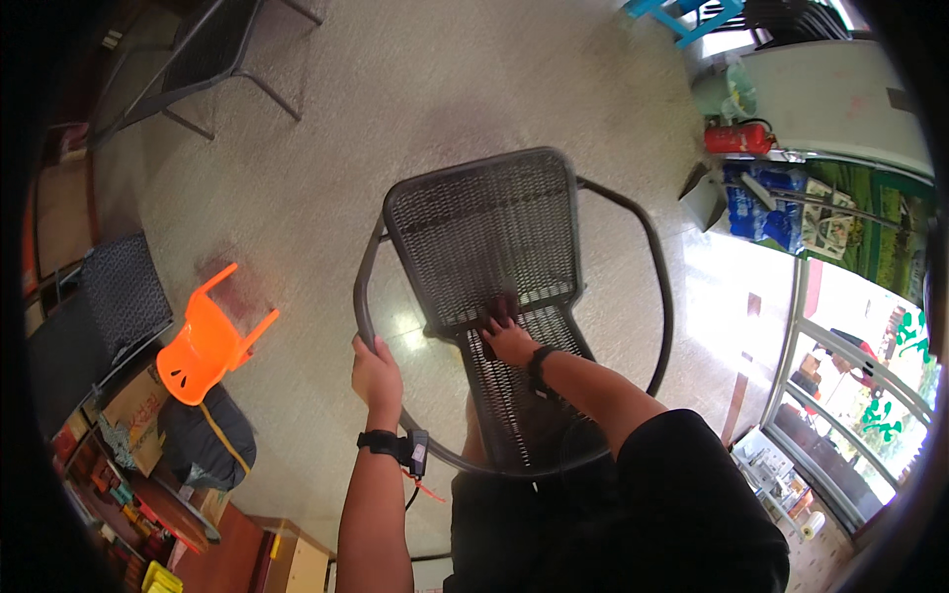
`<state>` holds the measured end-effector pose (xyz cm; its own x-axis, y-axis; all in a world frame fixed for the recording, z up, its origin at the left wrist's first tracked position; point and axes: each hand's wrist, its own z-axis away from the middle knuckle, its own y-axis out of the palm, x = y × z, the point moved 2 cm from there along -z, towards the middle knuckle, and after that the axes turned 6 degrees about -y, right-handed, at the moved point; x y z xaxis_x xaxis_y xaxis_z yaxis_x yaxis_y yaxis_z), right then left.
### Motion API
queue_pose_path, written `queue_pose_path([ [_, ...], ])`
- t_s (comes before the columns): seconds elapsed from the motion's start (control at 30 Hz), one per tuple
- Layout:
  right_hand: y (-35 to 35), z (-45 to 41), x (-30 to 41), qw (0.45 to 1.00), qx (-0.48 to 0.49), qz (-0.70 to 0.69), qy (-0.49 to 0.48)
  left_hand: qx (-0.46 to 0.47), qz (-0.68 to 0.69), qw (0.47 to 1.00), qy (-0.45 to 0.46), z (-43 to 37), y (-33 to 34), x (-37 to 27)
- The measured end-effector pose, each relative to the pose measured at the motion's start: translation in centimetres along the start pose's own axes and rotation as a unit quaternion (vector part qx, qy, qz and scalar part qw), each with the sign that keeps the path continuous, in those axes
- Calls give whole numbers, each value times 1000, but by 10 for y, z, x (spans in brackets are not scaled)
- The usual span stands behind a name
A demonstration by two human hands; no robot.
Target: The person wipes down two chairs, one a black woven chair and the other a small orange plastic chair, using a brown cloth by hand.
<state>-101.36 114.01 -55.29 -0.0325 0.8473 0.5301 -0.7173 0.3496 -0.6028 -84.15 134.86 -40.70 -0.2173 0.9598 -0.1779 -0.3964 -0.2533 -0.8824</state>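
Note:
In front of me stands a dark metal-framed armchair with a woven mesh seat and back (482, 222). My left hand (377, 370) is closed around its curved tubular armrest (361, 296), on the left side. Reaching over the mesh, my right hand (510, 341) presses down near the line where the two woven panels meet. Under its fingers is a dark reddish-brown cloth (502, 305), blurred and partly hidden by the hand. Both wrists carry black bands, and a small black device (417, 454) with a cable sits on the left one.
An orange plastic child's chair (204, 337) stands to the left, beside a black bag (211, 437) and a cardboard box (133, 408). Another dark chair (200, 67) is at upper left. A fire extinguisher (738, 138), a dustpan (704, 196) and glass doors (852, 385) lie to the right.

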Motion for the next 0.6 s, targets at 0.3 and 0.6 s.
queue_pose_path([
  [0.3,-20,157,37,974,221,-37,-38,-10,-5,1000,10,9,-13,-13],
  [0.6,-98,330,65,973,68,79,207,62,196,978,-25,2,23,25],
])
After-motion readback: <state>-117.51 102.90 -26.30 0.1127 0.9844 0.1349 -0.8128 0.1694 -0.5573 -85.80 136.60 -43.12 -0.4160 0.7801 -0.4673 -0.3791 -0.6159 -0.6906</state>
